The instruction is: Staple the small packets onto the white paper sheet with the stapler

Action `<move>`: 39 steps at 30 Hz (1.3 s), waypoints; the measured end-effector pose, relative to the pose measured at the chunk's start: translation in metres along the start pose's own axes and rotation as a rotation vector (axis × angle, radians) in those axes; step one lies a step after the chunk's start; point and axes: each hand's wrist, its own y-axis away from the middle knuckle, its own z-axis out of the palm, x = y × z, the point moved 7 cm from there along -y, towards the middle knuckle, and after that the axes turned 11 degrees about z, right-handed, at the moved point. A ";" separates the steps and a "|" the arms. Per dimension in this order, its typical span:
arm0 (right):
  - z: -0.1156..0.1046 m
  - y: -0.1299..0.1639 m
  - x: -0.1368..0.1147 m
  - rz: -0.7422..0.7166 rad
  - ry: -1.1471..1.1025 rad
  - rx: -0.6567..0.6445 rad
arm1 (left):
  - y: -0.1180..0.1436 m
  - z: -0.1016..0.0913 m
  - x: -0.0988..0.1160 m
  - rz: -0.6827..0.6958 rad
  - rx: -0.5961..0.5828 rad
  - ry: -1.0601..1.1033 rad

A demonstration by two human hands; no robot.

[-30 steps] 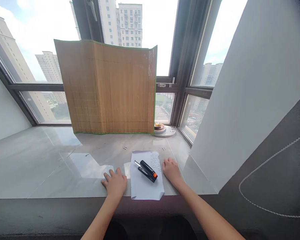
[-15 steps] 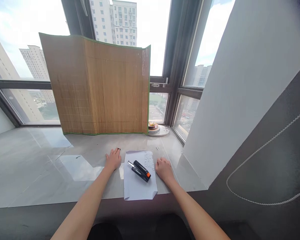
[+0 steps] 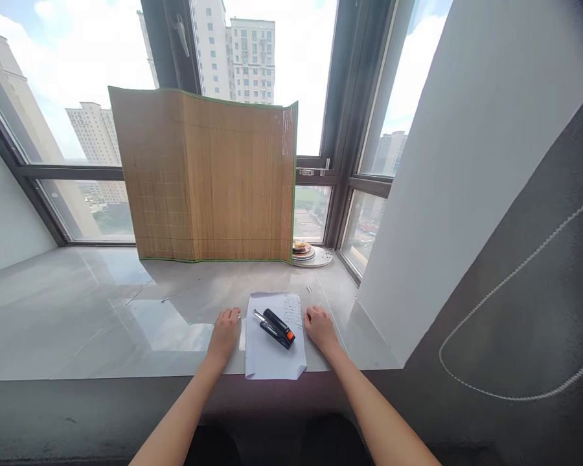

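Observation:
A black stapler [image 3: 276, 329] with an orange patch lies slanted on a white sheet of paper [image 3: 267, 362]; its silver metal part sticks out at the upper left. Small writing or a grid marks the paper's upper right. My left hand [image 3: 225, 331] rests on the ledge left of the sheet, fingers curled together; whether they hold something small is hidden. On the other side, my right hand [image 3: 321, 327] lies loosely closed by the paper's right edge, with no object visible in it. Neither hand touches the stapler.
A bamboo mat [image 3: 238, 181] with green edging stands against the window. Stacked plates [image 3: 313, 257] sit at the ledge's back right. Small bits [image 3: 309, 288] lie behind the paper. A beaded cord [image 3: 466, 330] hangs at the right. The ledge's front edge runs below the wrists.
My left hand has drawn back, its fingers going from stretched to curled; the small dark bit at its fingertips no longer shows. The view has shifted slightly. My right hand stays beside the paper.

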 end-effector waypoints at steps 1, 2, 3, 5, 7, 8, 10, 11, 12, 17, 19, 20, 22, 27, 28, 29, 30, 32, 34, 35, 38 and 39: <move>-0.003 0.002 -0.004 -0.029 -0.092 0.008 | 0.004 0.000 0.002 0.001 0.018 0.019; -0.007 0.005 -0.008 -0.066 -0.200 0.016 | 0.008 0.001 0.004 0.003 0.032 0.034; -0.009 0.008 -0.014 -0.108 -0.311 0.018 | 0.012 0.001 0.006 0.005 0.043 0.041; -0.012 0.018 -0.026 -0.173 -0.503 0.001 | 0.016 0.002 0.009 0.016 0.060 0.046; -0.008 0.028 -0.036 -0.190 -0.600 -0.036 | 0.018 0.000 0.012 0.028 0.088 0.068; -0.005 0.033 -0.040 -0.192 -0.605 -0.056 | 0.019 0.000 0.014 0.037 0.100 0.087; 0.002 0.041 -0.049 -0.225 -0.561 -0.100 | 0.019 -0.002 0.018 0.074 0.114 0.117; 0.006 0.045 -0.054 -0.258 -0.527 -0.127 | 0.020 -0.002 0.021 0.101 0.120 0.115; 0.010 0.048 -0.058 -0.294 -0.492 -0.156 | 0.020 -0.003 0.023 0.123 0.129 0.101; 0.027 0.051 -0.062 -0.277 -0.367 -0.240 | 0.023 -0.008 0.026 0.129 0.226 0.030; 0.029 0.051 -0.061 -0.260 -0.373 -0.253 | 0.023 -0.012 0.028 0.152 0.275 0.056; 0.029 0.050 -0.060 -0.260 -0.391 -0.256 | 0.024 -0.015 0.031 0.171 0.307 0.076; 0.028 0.049 -0.056 -0.264 -0.446 -0.254 | 0.026 -0.022 0.036 0.220 0.364 0.127; 0.024 0.046 -0.048 -0.282 -0.606 -0.267 | 0.030 -0.027 0.053 0.415 0.306 0.242; 0.024 0.046 -0.047 -0.284 -0.624 -0.272 | 0.031 -0.026 0.055 0.443 0.278 0.254; 0.023 0.046 -0.047 -0.287 -0.632 -0.278 | 0.030 -0.024 0.055 0.459 0.254 0.264; 0.022 0.047 -0.048 -0.290 -0.633 -0.284 | 0.030 -0.022 0.055 0.460 0.236 0.269; 0.022 0.048 -0.049 -0.297 -0.626 -0.296 | 0.028 -0.017 0.052 0.442 0.206 0.273; 0.022 0.048 -0.049 -0.291 -0.624 -0.310 | 0.026 -0.013 0.050 0.432 0.166 0.284; 0.023 0.048 -0.049 -0.285 -0.626 -0.317 | 0.025 -0.010 0.051 0.437 0.142 0.296; 0.024 0.047 -0.047 -0.264 -0.644 -0.326 | 0.024 -0.008 0.053 0.468 0.091 0.350; 0.025 0.047 -0.046 -0.262 -0.651 -0.326 | 0.024 -0.009 0.054 0.474 0.088 0.366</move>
